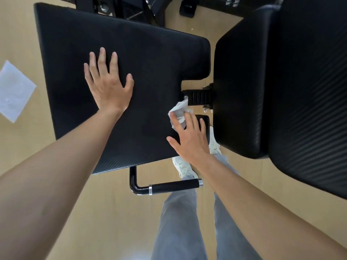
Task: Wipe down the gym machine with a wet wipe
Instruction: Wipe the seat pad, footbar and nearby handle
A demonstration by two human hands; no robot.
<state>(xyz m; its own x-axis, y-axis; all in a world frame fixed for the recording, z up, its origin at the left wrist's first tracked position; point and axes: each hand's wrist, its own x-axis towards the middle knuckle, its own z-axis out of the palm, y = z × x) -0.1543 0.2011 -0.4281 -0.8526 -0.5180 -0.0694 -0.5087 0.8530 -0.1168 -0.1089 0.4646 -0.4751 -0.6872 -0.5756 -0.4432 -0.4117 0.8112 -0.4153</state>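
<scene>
1 wet wipe [179, 109] at right edge of seat surface [131, 62], pressed under right grip [189, 136], fingers straight. Left grip [107, 81] flat, fingers spread, mid-surface. 1 back pad [281, 91] adj.; 1 white sheet [15, 91] on floor [18, 34].

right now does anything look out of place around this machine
A white square sheet lies loose on the floor left of the seat; what it is I cannot tell. Otherwise nothing: the left hand rests flat on the seat, the right hand presses the wipe at its notched edge.
</scene>
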